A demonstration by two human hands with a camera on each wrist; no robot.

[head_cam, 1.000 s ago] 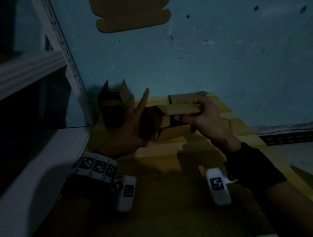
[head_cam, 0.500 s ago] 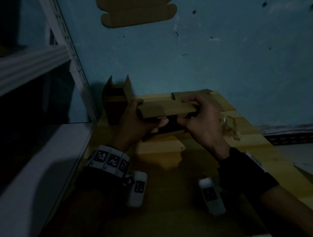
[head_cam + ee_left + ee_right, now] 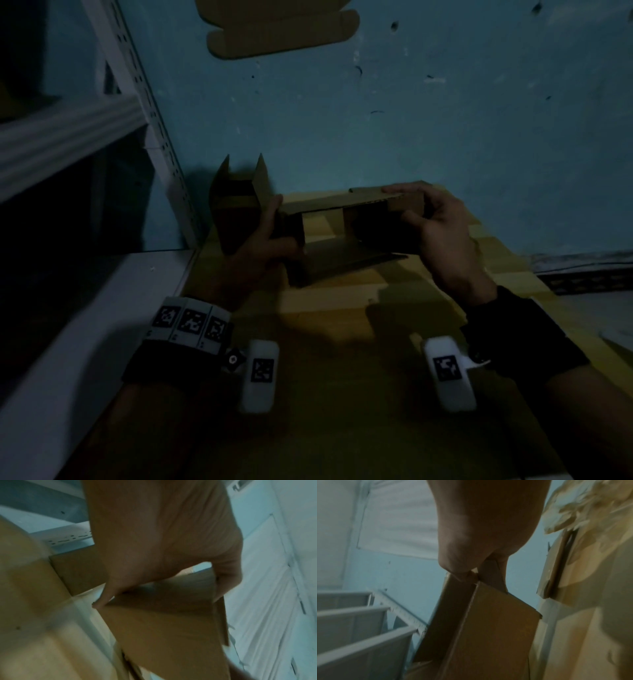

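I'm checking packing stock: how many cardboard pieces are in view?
4: the box held between left hand and right hand; an open box standing behind the left hand; a flat blank up on the wall; a flat piece beside the right hand. Others may be hidden.

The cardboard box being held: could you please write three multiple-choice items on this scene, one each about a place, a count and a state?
1. Where does the spare box with raised flaps stand?
A. on the table's far left, by the shelf post
B. on the floor
C. on the shelf
2. How many hands hold the cardboard box?
A. none
B. one
C. two
3. The cardboard box is:
A. taped shut
B. open, flaps loose
C. crushed flat
Answers: 1 A, it stands beside the post; 2 C, left hand and right hand each grip an end; 3 B, its dark inside shows.
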